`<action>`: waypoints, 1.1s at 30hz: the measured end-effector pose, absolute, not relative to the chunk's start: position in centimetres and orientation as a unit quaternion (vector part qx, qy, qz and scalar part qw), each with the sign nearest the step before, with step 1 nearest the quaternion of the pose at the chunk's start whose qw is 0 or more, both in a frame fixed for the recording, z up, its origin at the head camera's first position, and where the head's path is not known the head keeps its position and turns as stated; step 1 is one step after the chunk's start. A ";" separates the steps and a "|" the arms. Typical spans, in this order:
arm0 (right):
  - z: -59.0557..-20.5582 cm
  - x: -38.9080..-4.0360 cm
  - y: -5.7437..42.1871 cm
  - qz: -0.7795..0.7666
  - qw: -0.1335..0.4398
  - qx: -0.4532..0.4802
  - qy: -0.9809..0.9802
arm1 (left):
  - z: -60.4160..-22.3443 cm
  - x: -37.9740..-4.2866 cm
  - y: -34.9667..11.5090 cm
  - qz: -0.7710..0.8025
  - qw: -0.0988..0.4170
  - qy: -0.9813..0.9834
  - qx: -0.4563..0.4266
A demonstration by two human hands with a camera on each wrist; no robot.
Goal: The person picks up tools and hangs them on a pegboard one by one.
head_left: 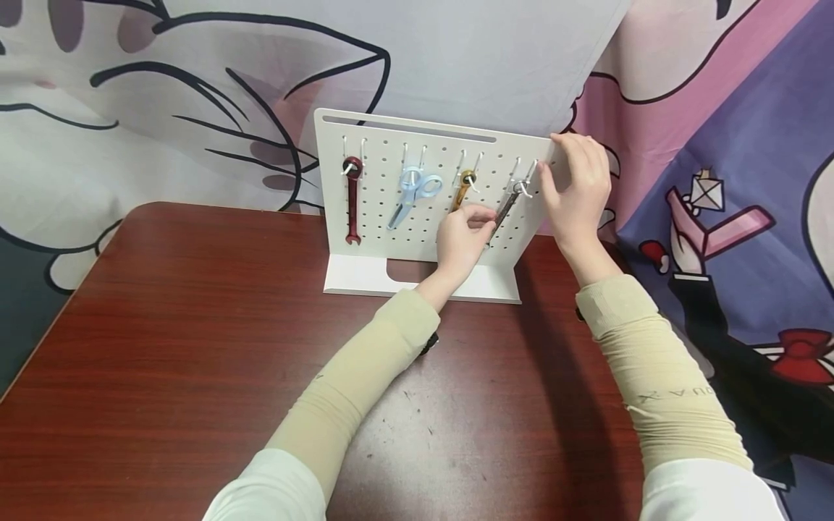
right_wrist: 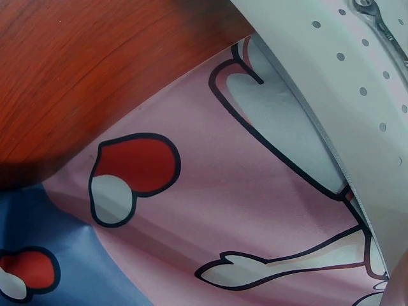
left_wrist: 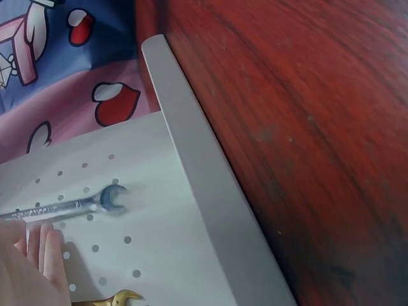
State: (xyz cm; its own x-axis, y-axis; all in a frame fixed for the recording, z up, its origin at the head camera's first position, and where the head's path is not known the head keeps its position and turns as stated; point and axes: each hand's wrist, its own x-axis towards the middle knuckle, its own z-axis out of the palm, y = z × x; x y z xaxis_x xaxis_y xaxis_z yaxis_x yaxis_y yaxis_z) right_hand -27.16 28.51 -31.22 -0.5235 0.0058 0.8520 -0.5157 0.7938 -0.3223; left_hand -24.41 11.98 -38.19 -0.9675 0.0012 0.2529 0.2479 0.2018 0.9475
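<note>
A white pegboard stands upright on the table, with tools hanging from its hooks. My left hand pinches the shaft of the silver wrench, whose upper end sits at the rightmost hook. In the left wrist view the wrench's open-ended jaw points toward the board's base, and the fingers are at its shaft. My right hand grips the board's upper right corner, fingers over the edge and thumb on the front. Left of the silver wrench hangs a gold wrench, partly hidden by my left hand.
Light-blue scissors and a red wrench hang farther left on the board. Its white base rests on the reddish-brown table. A cartoon-printed cloth hangs close behind and to the right.
</note>
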 end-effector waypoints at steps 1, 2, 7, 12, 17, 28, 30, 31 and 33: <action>-31.2 -27.2 28.5 0.282 0.463 0.154 -0.826 | -38.2 -24.4 11.9 -0.627 0.098 -0.768 -0.082; -31.2 -27.2 28.6 0.282 0.463 0.154 -0.826 | -38.3 -24.3 11.8 -0.628 0.098 -0.767 -0.084; -31.3 -27.3 28.7 0.282 0.464 0.152 -0.826 | -38.9 -24.1 11.1 -0.633 0.094 -0.762 -0.096; -31.3 -27.3 28.8 0.283 0.466 0.148 -0.825 | -39.4 -23.7 9.6 -0.622 0.078 -0.769 -0.125; -31.3 -27.4 28.7 0.286 0.463 0.150 -0.825 | -39.9 -23.3 7.8 -0.593 0.057 -0.785 -0.170; -31.5 -26.1 29.4 0.250 0.445 0.173 -0.842 | -40.5 -22.4 2.8 -0.440 0.065 -0.847 -0.291; -31.8 -25.4 29.5 0.255 0.448 0.173 -0.839 | -40.5 -22.2 1.9 -0.397 0.075 -0.861 -0.310; -32.0 -25.1 29.5 0.260 0.450 0.172 -0.837 | -40.4 -22.1 1.4 -0.379 0.079 -0.865 -0.318; -32.4 -24.2 29.5 0.273 0.455 0.165 -0.832 | -40.2 -21.9 0.4 -0.351 0.085 -0.872 -0.329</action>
State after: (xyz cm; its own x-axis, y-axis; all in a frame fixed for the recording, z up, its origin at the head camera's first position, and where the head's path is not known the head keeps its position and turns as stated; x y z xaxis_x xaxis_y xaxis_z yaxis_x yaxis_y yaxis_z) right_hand -24.24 29.49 -32.37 -0.5318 -0.0262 0.8464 -0.5222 0.7970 -0.3035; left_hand -21.89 0.37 -40.24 -0.7687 0.5146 0.3798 0.6343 0.5368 0.5563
